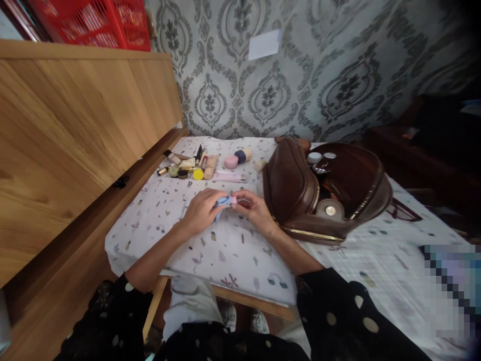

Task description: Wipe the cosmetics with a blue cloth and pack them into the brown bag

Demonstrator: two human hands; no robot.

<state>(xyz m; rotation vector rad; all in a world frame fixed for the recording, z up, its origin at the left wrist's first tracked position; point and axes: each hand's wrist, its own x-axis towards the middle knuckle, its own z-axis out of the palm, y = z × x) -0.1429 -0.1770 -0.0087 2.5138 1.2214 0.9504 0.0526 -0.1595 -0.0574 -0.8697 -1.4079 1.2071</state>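
Note:
In the middle of the table, my left hand point(202, 210) is closed around a light blue cloth point(223, 200) that looks soft and folded. Facing it, my right hand point(256, 209) pinches a small pale pink piece point(233, 200) between thumb and fingers. Cloth and pink piece touch; fingers hide most of both, so I cannot tell what the pink piece belongs to. Just beyond my hands lies a pink tube point(227, 177) with a silvery cap. To the right of my right hand stands an unzipped brown leather bag point(293, 185), with a white-lidded jar point(313, 158) in its opening.
Several cosmetics lie at the back left, among them a beige tube point(211, 167) and a yellow round lid point(198, 174). A pink round container point(231, 161) sits behind. Glasses point(404, 210) rest right of the bag. A wooden cabinet point(86, 110) borders the left side.

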